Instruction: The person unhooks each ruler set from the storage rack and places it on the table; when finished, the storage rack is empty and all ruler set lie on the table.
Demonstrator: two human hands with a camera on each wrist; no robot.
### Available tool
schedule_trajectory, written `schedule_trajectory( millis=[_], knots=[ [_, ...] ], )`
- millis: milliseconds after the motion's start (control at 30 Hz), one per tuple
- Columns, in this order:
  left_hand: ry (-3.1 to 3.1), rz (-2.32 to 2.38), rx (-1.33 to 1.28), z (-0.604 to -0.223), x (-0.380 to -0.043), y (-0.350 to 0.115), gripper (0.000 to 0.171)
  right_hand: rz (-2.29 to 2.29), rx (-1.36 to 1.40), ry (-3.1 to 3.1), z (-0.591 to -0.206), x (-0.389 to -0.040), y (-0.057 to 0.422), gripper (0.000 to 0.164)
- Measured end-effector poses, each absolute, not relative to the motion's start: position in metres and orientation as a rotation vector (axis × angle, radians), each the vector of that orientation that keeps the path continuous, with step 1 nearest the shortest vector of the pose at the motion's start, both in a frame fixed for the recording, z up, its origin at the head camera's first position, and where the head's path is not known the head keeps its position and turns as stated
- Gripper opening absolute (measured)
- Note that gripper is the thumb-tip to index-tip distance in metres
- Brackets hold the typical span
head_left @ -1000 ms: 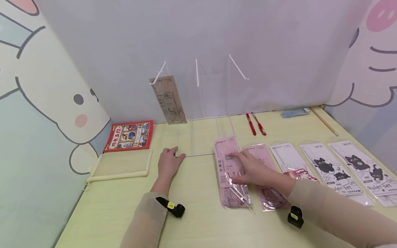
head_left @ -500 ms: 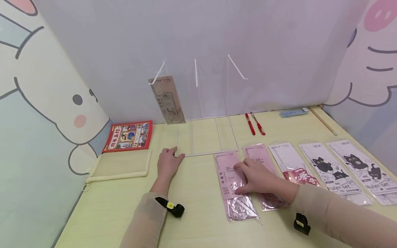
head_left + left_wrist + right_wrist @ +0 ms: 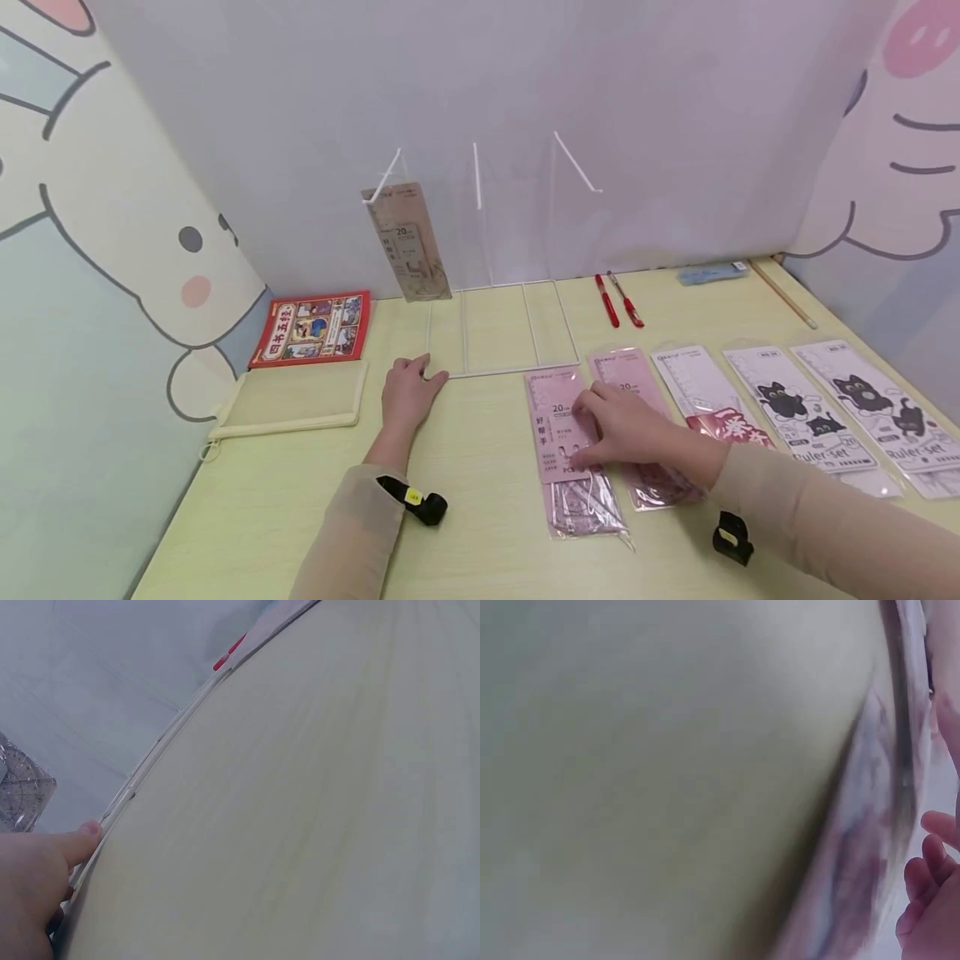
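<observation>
A white wire display rack [image 3: 495, 372] with hooks stands at the table's back. My left hand [image 3: 407, 392] pinches its front left corner; in the left wrist view the thumb [image 3: 88, 831] presses on the wire. A brown packaged ruler set [image 3: 408, 242] hangs from the left hook. In front of the rack's right corner lies a pink packaged ruler set [image 3: 551, 429] in clear plastic. My right hand [image 3: 622, 425] rests at its right side, index finger and thumb spread apart over the card. A second pink ruler set [image 3: 626, 367] lies beside it, partly hidden under this hand.
Farther right lie a white ruler set with red print [image 3: 686, 379] and two cat-printed ruler sets. Red pens [image 3: 607, 302], a blue packet [image 3: 712, 273] and a wooden stick [image 3: 786, 293] lie behind. At left are a red book [image 3: 311, 329] and a mesh zip pouch [image 3: 288, 398].
The nearer pink ruler set has come toward me, off the rack's front corner, then slightly right, with my right hand moving along. My left hand stays on the rack.
</observation>
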State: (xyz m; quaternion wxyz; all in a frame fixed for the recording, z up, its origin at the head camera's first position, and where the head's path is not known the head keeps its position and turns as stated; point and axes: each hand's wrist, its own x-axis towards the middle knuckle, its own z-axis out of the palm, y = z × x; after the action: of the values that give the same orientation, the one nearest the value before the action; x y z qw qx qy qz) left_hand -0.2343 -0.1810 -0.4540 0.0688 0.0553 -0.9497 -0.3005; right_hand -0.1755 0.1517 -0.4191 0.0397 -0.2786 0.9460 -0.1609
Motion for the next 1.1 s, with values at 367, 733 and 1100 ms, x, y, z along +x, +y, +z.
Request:
schedule_trajectory(
  millis=[367,733,1100],
  knots=[
    [-2.874,-0.893,0.180,-0.455,-0.234,-0.183,0.059,-0.940,-0.860,2.755,-0.389,-0.249,0.100,0.076],
    [-2.871,-0.887,0.172,-0.452,-0.236,-0.181,0.059,-0.996,-0.975,2.803,-0.349,-0.322,0.022,0.073],
    [-2.878,-0.859,0.184,-0.452,-0.239,-0.181,0.064,-1.024,-1.030,2.828,-0.325,-0.337,-0.021,0.064]
  ],
)
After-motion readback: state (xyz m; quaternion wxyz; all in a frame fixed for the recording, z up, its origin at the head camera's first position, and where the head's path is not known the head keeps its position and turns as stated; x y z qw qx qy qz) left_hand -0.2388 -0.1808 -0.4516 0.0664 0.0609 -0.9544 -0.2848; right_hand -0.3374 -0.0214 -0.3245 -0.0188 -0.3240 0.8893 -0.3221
